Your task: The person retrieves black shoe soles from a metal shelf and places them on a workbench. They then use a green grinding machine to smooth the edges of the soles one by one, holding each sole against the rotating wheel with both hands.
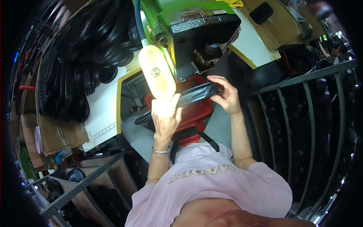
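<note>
In front of my lap I hold a long, glossy black shoe sole point(196, 94), slanting up toward the right. My left hand point(165, 115) grips it near its middle, and its dark tip sticks out at the lower left. Fingers and thumb of my right hand point(228, 95) close round its right end. Bright light washes out part of my left hand. Just above that hand hangs a lit oval lamp point(157, 72). Beyond my hands stands a green machine point(196, 17) with a black head.
A cardboard box point(62, 138) heaped with black soles point(94, 41) stands on the white worktable point(100, 111) at left. Under my hands is a red basket point(194, 113). Metal racks point(310, 121) flank me on both sides. More cardboard point(281, 28) lies at the far right.
</note>
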Available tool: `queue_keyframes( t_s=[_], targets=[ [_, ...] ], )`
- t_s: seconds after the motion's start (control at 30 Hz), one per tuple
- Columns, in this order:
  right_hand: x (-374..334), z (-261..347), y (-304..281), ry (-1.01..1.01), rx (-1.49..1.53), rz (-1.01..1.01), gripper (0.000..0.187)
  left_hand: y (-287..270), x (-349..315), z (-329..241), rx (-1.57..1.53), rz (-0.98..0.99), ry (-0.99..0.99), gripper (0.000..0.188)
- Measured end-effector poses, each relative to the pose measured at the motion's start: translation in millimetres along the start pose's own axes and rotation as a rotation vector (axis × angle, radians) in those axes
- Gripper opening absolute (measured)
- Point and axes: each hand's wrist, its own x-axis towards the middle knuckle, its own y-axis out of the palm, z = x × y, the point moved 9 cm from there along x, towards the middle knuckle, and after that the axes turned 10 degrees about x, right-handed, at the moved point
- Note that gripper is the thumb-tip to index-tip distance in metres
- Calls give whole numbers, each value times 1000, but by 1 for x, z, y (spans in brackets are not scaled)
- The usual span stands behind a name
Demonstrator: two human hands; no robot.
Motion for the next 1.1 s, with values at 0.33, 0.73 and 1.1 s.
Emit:
queue_keyframes(
  t_s=[0.33,0.73,1.1],
  targets=[
    [4,34,45,-316,-515,85,9,-11,-4,-2,151,-2,43,45],
    [-44,-65,-18,643,54,-214,31,16,-15,-9,163,88,161,38],
    [-97,4,-161,325,441,-764,56,72,-10,-54,-378,47,197,41]
  ],
)
